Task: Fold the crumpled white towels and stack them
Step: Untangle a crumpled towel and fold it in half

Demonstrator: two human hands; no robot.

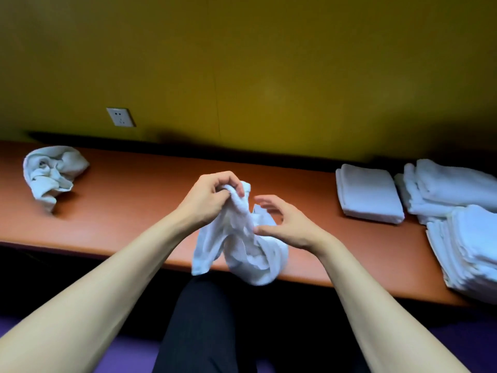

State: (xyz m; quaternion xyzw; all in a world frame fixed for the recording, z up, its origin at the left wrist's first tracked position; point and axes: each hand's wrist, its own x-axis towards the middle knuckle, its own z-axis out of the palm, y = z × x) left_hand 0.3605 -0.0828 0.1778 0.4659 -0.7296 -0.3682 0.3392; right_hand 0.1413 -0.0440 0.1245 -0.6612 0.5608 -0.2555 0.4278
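A long orange table (134,211) carries stacks (457,211) of folded towels at three o'clock and a crumpled towel (53,173) at nine o'clock. At centre, a white towel (242,243) hangs over the table's near edge. The left hand (212,195) pinches its top corner in curled fingers (228,184), while the right hand (285,224), fingers spread loosely, touches it with the thumb at the towel's three o'clock side.

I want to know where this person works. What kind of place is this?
Probably a laundry or linen room, though I can't be sure. Folded towels are piled on a long counter by a plain wall with a socket.
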